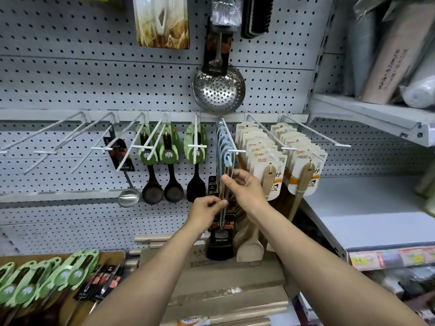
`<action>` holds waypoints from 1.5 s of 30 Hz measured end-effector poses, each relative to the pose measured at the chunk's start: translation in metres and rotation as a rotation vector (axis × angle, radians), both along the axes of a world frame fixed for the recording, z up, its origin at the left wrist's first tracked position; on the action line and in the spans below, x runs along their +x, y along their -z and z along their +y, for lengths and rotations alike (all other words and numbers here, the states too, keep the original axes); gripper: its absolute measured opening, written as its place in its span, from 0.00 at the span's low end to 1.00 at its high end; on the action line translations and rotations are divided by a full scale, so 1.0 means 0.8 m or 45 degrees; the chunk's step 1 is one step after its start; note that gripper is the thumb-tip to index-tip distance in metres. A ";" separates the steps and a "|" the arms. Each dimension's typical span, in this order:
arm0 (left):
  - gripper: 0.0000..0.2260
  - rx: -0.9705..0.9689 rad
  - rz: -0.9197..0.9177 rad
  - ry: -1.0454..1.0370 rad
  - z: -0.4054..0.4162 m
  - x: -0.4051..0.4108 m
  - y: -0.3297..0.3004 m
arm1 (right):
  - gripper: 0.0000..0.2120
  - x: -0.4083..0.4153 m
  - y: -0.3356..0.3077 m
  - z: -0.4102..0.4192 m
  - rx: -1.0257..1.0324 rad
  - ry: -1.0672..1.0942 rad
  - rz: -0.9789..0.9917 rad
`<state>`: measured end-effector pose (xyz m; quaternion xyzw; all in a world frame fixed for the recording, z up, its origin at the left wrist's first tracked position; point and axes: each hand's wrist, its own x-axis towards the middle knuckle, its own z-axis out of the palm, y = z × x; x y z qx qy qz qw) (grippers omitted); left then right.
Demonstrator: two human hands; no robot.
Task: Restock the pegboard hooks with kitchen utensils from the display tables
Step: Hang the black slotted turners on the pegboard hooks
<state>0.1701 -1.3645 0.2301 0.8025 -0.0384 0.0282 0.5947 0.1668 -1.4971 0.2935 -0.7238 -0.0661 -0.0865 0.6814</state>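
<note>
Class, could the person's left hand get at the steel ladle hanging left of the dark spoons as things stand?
Probably yes. The steel ladle hangs in the open to the left of the left hand, with nothing between them. But that hand's fingers are pinching the blue-handled utensils, so it must let go first.

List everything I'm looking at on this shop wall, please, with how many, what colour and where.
Blue-handled utensils: several, blue, on the centre hook, both hands on them.
Wooden spatulas: many, pale wood, on two hooks to the right.
Dark ladles: two, brown-black with green cards, left of centre.
Dark turner: one, beside the ladles.
Steel ladle: one, silver, further left.
Skimmer: one, silver, hanging above.
Empty hooks: several, white, far left.
Green-carded utensils: several, lying bottom left.
Left hand: pinching the handles.
Right hand: gripping higher up.
</note>
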 end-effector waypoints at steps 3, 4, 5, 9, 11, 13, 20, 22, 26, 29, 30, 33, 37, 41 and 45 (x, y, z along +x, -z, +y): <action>0.07 0.006 0.016 -0.005 -0.002 0.000 0.000 | 0.04 -0.001 0.000 -0.003 -0.002 -0.008 0.008; 0.07 0.008 0.021 -0.003 -0.003 -0.001 0.000 | 0.04 -0.002 -0.001 -0.004 -0.010 -0.011 0.011; 0.07 0.011 0.022 -0.001 -0.004 -0.002 0.000 | 0.04 -0.003 -0.002 -0.004 -0.021 -0.013 0.019; 0.06 0.020 0.006 -0.023 -0.006 -0.007 -0.002 | 0.06 -0.006 -0.004 -0.007 -0.025 -0.015 0.089; 0.07 0.041 0.005 -0.044 -0.009 -0.011 -0.004 | 0.05 -0.009 -0.008 -0.007 -0.020 -0.013 0.120; 0.09 0.065 0.019 -0.068 -0.013 -0.015 -0.003 | 0.02 -0.012 -0.011 -0.008 -0.016 -0.008 0.146; 0.14 0.144 0.103 -0.283 -0.021 -0.048 -0.030 | 0.14 -0.031 -0.019 -0.020 -0.262 -0.014 0.177; 0.17 0.198 0.084 -0.335 -0.011 -0.062 -0.045 | 0.23 -0.041 -0.026 -0.022 -0.430 0.041 0.230; 0.19 0.359 -0.003 -0.364 0.031 -0.103 -0.086 | 0.28 -0.065 -0.047 -0.011 -0.884 -0.005 0.234; 0.20 0.544 -0.092 -0.384 0.073 -0.144 -0.122 | 0.29 -0.093 -0.078 0.013 -1.313 -0.072 0.020; 0.20 0.604 -0.115 -0.388 0.089 -0.159 -0.133 | 0.29 -0.103 -0.090 0.024 -1.432 -0.077 -0.071; 0.21 0.789 -0.219 -0.391 0.142 -0.208 -0.166 | 0.30 -0.140 -0.126 0.070 -1.670 -0.097 -0.315; 0.22 0.996 -0.339 -0.434 0.222 -0.277 -0.197 | 0.30 -0.203 -0.165 0.139 -1.720 -0.110 -0.575; 0.21 1.072 -0.431 -0.518 0.309 -0.351 -0.210 | 0.28 -0.274 -0.183 0.209 -1.648 -0.108 -0.717; 0.22 1.123 -0.469 -0.588 0.395 -0.426 -0.206 | 0.28 -0.337 -0.178 0.284 -1.564 -0.153 -0.787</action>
